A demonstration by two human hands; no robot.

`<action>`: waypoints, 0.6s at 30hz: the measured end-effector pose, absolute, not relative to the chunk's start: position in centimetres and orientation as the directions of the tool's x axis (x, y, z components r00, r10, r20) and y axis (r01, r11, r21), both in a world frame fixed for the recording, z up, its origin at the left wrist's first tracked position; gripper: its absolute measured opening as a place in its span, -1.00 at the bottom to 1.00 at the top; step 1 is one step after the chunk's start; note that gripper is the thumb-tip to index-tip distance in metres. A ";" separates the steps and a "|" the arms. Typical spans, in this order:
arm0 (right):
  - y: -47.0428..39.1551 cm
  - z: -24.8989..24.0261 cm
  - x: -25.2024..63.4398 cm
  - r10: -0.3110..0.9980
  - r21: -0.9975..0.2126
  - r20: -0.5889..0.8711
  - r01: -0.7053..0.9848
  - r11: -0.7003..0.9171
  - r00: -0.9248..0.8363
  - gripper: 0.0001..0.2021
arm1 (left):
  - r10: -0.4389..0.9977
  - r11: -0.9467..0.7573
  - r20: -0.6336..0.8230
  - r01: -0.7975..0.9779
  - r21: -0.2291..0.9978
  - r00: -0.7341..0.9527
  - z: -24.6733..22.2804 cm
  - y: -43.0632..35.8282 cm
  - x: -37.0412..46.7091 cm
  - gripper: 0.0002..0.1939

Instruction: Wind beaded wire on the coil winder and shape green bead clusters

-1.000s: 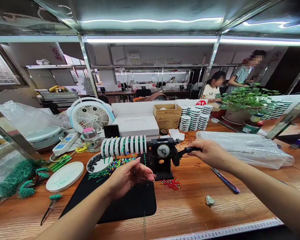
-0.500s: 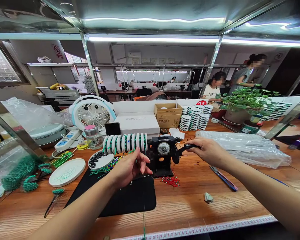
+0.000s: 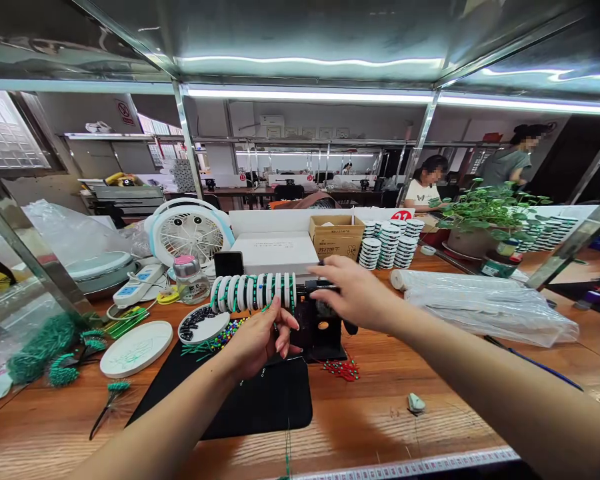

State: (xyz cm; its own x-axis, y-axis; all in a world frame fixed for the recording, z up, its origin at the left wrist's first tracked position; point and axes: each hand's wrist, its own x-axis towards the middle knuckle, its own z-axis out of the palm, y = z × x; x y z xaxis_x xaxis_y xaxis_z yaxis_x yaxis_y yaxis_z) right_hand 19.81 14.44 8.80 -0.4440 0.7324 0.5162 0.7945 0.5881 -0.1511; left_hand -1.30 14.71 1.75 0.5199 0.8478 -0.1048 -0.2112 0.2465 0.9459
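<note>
A row of white spools [image 3: 253,292] wound with green beaded cord lies sideways on a black hand-cranked winding machine [image 3: 325,337]. My left hand [image 3: 265,340] is at the near side of the spools, thumb raised against their lower edge and fingers curled. Whatever sits between thumb and fingers is too small to make out. Over the top of the machine reaches my right hand [image 3: 347,290], fingers stretched forward and apart, holding nothing visible. It covers the dial and most of the crank. Loose green strands [image 3: 288,443] hang at the front edge.
A black mat [image 3: 265,407] lies below, near a dish [image 3: 220,327] of black pieces and scattered beads. Red beaded strands [image 3: 343,369] lie beside the machine. Behind stand a fan [image 3: 193,233], a carton [image 3: 337,240] and stacked spools [image 3: 387,243]; plastic-wrapped rolls [image 3: 485,303] are at right.
My right hand has let go of the crank handle and moved left over the machine, fingers spreading. My right forearm now hides the scissors-like tool. My left hand stays by the spools.
</note>
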 end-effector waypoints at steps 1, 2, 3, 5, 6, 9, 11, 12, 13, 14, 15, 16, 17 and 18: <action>14.9 8.4 18.2 0.703 -0.144 0.525 0.763 0.630 -0.481 -0.59 | 0.847 0.265 -0.116 -0.223 0.938 0.519 1.7 14.6 -1.3 -0.47; 15.4 8.0 17.0 0.688 -0.143 0.519 0.742 0.656 -0.508 -0.58 | 0.843 0.288 -0.129 -0.235 0.928 0.523 1.6 14.5 -1.4 -0.49; 16.0 7.6 16.0 0.687 -0.150 0.507 0.732 0.664 -0.520 -0.57 | 0.835 0.313 -0.142 -0.247 0.917 0.531 1.5 14.3 -1.4 -0.52; 17.0 7.2 15.0 0.710 -0.182 0.471 0.730 0.659 -0.523 -0.59 | 0.817 0.365 -0.172 -0.262 0.893 0.550 1.2 13.9 -1.6 -0.62; 17.5 7.1 14.9 0.725 -0.205 0.455 0.731 0.651 -0.518 -0.60 | 0.810 0.388 -0.186 -0.269 0.882 0.556 1.1 13.7 -1.7 -0.67; 18.7 7.8 15.1 0.766 -0.298 0.359 0.713 0.635 -0.533 -0.58 | 0.798 0.422 -0.199 -0.291 0.859 0.569 0.7 13.1 -1.9 -0.73; 19.5 8.5 15.2 0.792 -0.369 0.253 0.702 0.609 -0.555 -0.53 | 0.792 0.421 -0.189 -0.294 0.858 0.581 0.5 12.8 -2.0 -0.74; 19.8 8.8 15.2 0.797 -0.399 0.201 0.695 0.598 -0.570 -0.51 | 0.788 0.419 -0.186 -0.290 0.860 0.586 0.5 12.6 -2.0 -0.75; 20.1 9.1 15.2 0.796 -0.423 0.159 0.689 0.589 -0.584 -0.49 | 0.784 0.419 -0.187 -0.282 0.863 0.592 0.4 12.5 -2.0 -0.75; 20.3 9.4 15.2 0.797 -0.441 0.129 0.685 0.579 -0.591 -0.49 | 0.779 0.420 -0.189 -0.274 0.865 0.598 0.3 12.3 -2.0 -0.76; 20.5 9.7 15.2 0.796 -0.453 0.103 0.685 0.571 -0.596 -0.49 | 0.772 0.425 -0.192 -0.268 0.864 0.606 0.2 12.0 -2.0 -0.77; 20.6 9.9 15.2 0.797 -0.458 0.082 0.688 0.563 -0.599 -0.50 | 0.767 0.428 -0.191 -0.266 0.864 0.613 0.2 11.8 -2.1 -0.78; 20.7 10.1 15.2 0.799 -0.458 0.062 0.694 0.556 -0.599 -0.50 | 0.766 0.422 -0.184 -0.266 0.867 0.616 0.1 11.4 -2.1 -0.79; 20.8 10.2 15.2 0.801 -0.455 0.046 0.702 0.548 -0.596 -0.49 | 0.773 0.402 -0.172 -0.261 0.878 0.611 0.0 11.1 -2.1 -0.81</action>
State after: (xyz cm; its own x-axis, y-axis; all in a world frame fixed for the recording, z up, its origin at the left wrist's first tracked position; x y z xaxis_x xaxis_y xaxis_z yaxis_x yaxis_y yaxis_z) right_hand 15.25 20.80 10.21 -0.5964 0.8014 0.0459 0.7016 0.5482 -0.4552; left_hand -2.14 11.08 0.02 0.6108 0.7728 -0.1723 -0.2607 0.4018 0.8778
